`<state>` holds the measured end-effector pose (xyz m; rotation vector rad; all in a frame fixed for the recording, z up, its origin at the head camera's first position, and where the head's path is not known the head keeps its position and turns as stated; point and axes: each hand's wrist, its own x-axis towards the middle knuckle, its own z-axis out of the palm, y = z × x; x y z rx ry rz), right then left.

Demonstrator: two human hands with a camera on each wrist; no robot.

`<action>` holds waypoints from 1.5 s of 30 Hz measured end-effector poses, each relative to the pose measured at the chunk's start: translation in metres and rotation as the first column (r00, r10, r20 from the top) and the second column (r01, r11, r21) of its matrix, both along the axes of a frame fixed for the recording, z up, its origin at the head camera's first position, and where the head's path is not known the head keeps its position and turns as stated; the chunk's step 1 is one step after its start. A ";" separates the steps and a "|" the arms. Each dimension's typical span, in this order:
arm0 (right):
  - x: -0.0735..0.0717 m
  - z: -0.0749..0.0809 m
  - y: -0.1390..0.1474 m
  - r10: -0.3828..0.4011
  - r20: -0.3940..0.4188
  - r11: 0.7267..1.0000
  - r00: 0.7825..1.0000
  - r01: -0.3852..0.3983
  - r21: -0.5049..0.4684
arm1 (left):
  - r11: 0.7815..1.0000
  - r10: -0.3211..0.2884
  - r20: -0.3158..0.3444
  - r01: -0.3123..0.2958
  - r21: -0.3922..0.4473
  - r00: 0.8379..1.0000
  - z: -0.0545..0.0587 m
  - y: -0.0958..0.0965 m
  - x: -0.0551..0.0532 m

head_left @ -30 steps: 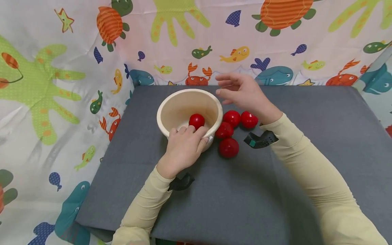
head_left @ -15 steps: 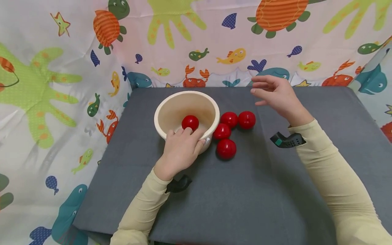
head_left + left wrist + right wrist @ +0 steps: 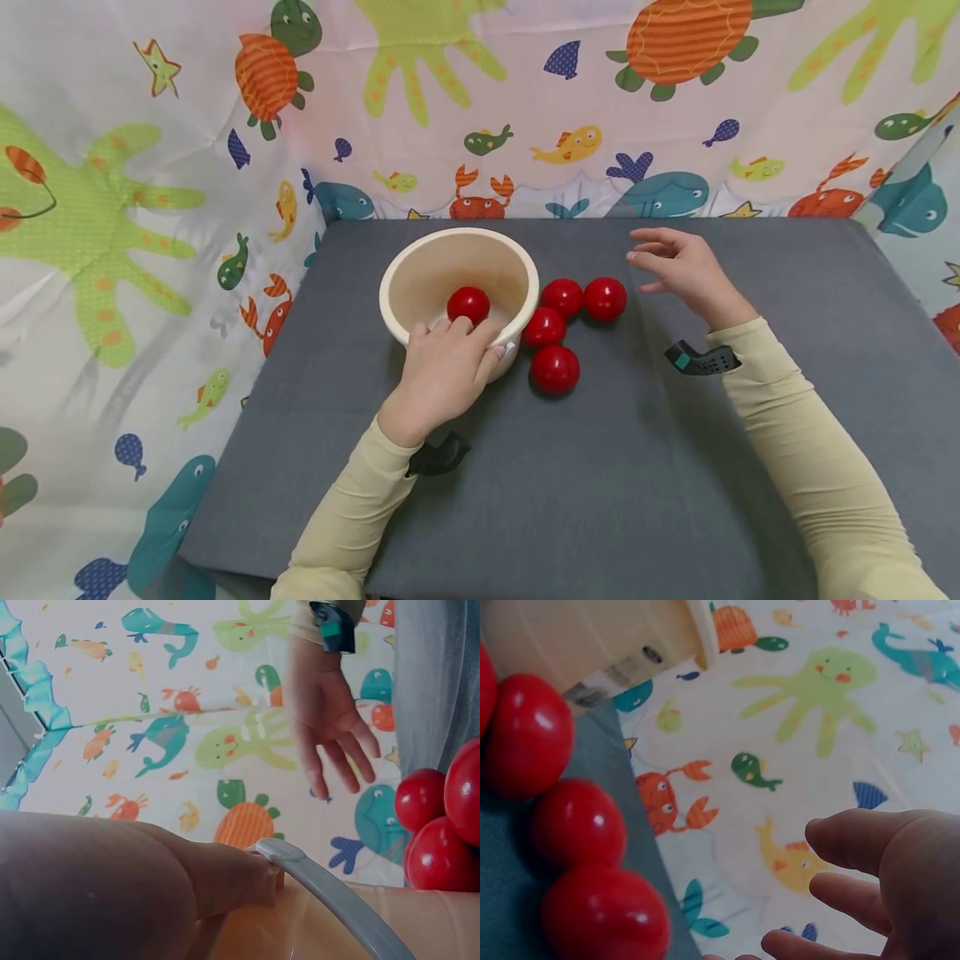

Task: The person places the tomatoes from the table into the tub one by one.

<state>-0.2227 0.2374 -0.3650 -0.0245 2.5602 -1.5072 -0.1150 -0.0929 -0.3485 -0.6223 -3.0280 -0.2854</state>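
A cream bucket (image 3: 408, 254) stands on the grey table, tilted a little toward me in the head view. One glossy red ball (image 3: 468, 307) lies inside it. My left hand (image 3: 442, 375) grips the near rim, fingers over the edge and thumb outside. In the left wrist view the bucket's grey handle (image 3: 337, 900) curves away beside the thumb. Several more red balls (image 3: 555, 370) sit in a cluster against the bucket's right side. My right hand (image 3: 686, 271) hovers to the right of them, fingers loosely bent and nothing held.
A dark grey cloth covers the table (image 3: 600, 500). Behind and to the left hangs a white curtain (image 3: 420, 150) printed with sea animals, meeting the table's back edge. A black wrist camera (image 3: 701, 358) is strapped under the right wrist.
My right hand has moved right, away from the bucket and past the balls, then dropped lower. The left hand keeps its grip on the rim. The balls stay put.
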 end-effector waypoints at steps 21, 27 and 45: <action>-0.002 -0.055 -0.010 0.021 0.085 0.999 0.996 -0.018 -0.045 | 1.000 -0.003 -0.003 0.003 -0.006 1.000 0.001 0.000 0.002; -0.002 -0.062 -0.015 -0.001 0.078 0.998 0.997 0.006 -0.062 | 1.000 -0.006 -0.012 0.006 -0.013 1.000 0.000 0.000 0.001; -0.002 -0.073 -0.023 -0.015 0.021 0.999 1.000 0.016 -0.033 | 1.000 -0.013 -0.029 0.012 -0.011 0.999 -0.002 -0.002 0.000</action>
